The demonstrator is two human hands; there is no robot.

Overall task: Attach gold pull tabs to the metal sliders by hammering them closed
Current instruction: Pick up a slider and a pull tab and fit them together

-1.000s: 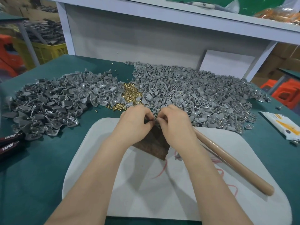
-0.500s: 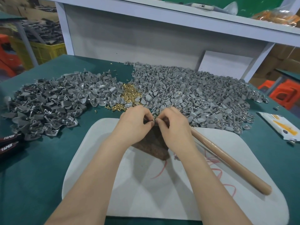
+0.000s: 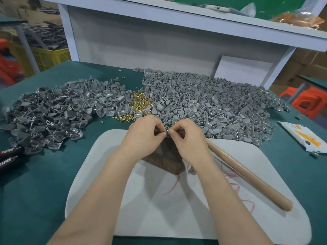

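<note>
Seen from the person's own head: two bare forearms reach forward over a green counter [image 3: 44, 191]. The left hand [image 3: 144, 134] and right hand [image 3: 187, 138] meet fingertip to fingertip above the middle of the counter, both closed in a pinch on one small grey metal slider [image 3: 166, 131] held between them. The piece is too small to tell whether a gold tab is on it.

Below the hands lies a white mat [image 3: 159, 209] with rounded corners and red scribbles, reaching to the near edge of the counter. A dark reddish-brown block [image 3: 166, 161] sits on the mat, partly hidden by the wrists. A wooden hammer handle [image 3: 247, 175] lies slanting across the right side of the mat; its head is hidden behind the right hand.

Beyond the mat, two broad heaps of grey metal sliders spread toward the far edge: a left heap [image 3: 58, 112] and a right heap [image 3: 203, 99]. Between them sits a small pile of gold pull tabs [image 3: 140, 101], with a few strays on the cloth.

At the left edge lie black tool handles [image 3: 8, 156] with white lettering. Near the right edge lies a white and yellow packet [image 3: 304, 137].
</note>
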